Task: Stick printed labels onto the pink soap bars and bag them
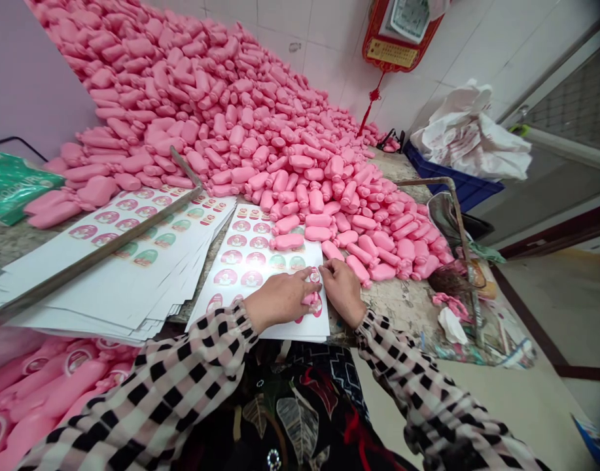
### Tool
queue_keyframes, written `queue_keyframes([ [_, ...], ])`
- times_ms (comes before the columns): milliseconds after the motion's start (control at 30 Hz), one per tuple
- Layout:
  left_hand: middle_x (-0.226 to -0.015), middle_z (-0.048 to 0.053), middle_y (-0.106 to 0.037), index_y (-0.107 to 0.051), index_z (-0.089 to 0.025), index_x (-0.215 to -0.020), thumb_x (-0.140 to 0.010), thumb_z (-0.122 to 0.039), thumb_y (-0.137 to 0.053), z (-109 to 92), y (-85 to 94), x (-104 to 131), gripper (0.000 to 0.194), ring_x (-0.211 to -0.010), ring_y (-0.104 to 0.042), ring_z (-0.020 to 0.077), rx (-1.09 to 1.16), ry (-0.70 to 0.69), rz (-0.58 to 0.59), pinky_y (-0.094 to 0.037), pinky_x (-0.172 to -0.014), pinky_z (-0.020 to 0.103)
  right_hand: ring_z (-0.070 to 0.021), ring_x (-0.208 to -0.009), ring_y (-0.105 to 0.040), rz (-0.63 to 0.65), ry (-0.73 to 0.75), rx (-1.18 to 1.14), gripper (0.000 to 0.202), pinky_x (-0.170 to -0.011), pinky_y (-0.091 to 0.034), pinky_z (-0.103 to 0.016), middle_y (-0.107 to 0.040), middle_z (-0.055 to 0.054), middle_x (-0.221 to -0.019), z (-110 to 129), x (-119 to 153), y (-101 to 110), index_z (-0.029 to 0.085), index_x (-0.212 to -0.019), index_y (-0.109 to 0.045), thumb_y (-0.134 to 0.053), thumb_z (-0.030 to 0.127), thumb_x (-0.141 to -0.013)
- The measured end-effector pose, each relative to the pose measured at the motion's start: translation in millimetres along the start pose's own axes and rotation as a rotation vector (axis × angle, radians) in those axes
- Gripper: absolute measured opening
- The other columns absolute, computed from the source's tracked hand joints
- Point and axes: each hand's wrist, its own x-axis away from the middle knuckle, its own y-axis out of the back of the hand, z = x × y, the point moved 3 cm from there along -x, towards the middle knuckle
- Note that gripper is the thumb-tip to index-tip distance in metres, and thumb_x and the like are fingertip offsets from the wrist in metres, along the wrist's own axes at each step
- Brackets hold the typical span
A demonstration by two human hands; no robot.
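Bottles (288,242) at twelve o'clock could roll onto the sticker sheet (294,331) if nudged; left hand (282,297) seemingly grips a pink bottle (310,298), right hand's (343,292) grip unclear.

Worktable (400,304): worn, mottled top, grey-beige where bare right of the sticker sheet. Sticker sheet (267,243) lies flat at the front edge, printed with magenta, green and red labels. Left of it: fanned stack of label sheets (108,288), edges uneven. Farther left, past the stack: green printed packet (15,190). Behind the sheet: big heap of pink bottles (221,111), spreading left and right, a few resting on the sheet's back part. Well right of the sheet, near the table's end: pink scrap (449,303), white crumpled tissue (451,326), dark bristly bundle (447,280), type unclear.
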Motion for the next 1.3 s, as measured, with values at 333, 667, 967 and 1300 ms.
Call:
queue_keyframes([
  [333, -0.146, 0.006, -0.035, -0.053, -0.031, -0.125, -0.080, -0.044, -0.051, -2.8, 2.6, 0.3, 0.047, -0.102, -0.059, 0.0272, -0.010, -0.004, 0.005, -0.044, -0.081, 0.035, -0.0180, -0.076, -0.057, -0.029, -0.024, -0.007, 0.017, -0.064, -0.037, -0.028, -0.065, -0.005, -0.083, 5.4, 0.5, 0.2, 0.020, -0.080, -0.059, -0.047, 0.031, -0.085],
  [667, -0.146, 0.008, -0.034, -0.054, -0.030, -0.124, -0.081, -0.043, -0.050, -2.3, 0.2, 2.9, 0.046, -0.104, -0.058, 0.0301, -0.015, -0.026, -0.025, -0.044, -0.083, 0.039, -0.0167, -0.073, -0.056, 0.053, 0.004, -0.004, 0.017, -0.061, -0.035, -0.027, -0.066, -0.003, -0.081, -1.7, 1.2, 7.7, 0.020, -0.078, -0.059, -0.048, 0.032, -0.084],
  [967, -0.148, 0.011, -0.027, -0.053, -0.035, -0.127, -0.076, -0.046, -0.055, 2.2, 3.1, 2.9, 0.051, -0.098, -0.059, 0.0294, 0.073, 0.031, 0.052, -0.043, -0.085, 0.041, -0.0145, -0.068, -0.055, 0.209, 0.080, -0.036, 0.018, -0.059, -0.034, -0.025, -0.065, 0.000, -0.075, -10.0, -3.5, 18.9, 0.020, -0.074, -0.061, -0.052, 0.034, -0.081],
  [1300, -0.154, 0.005, -0.014, -0.047, -0.036, -0.132, -0.072, -0.035, -0.061, 6.0, 4.8, 1.7, 0.061, -0.105, -0.056, 0.0259, 0.101, 0.047, 0.167, -0.044, -0.087, 0.034, -0.0150, -0.067, -0.055, 0.333, 0.151, -0.099, 0.016, -0.061, -0.039, -0.025, -0.065, 0.000, -0.072, -14.9, -9.8, 20.6, 0.020, -0.074, -0.063, -0.058, 0.034, -0.078],
])
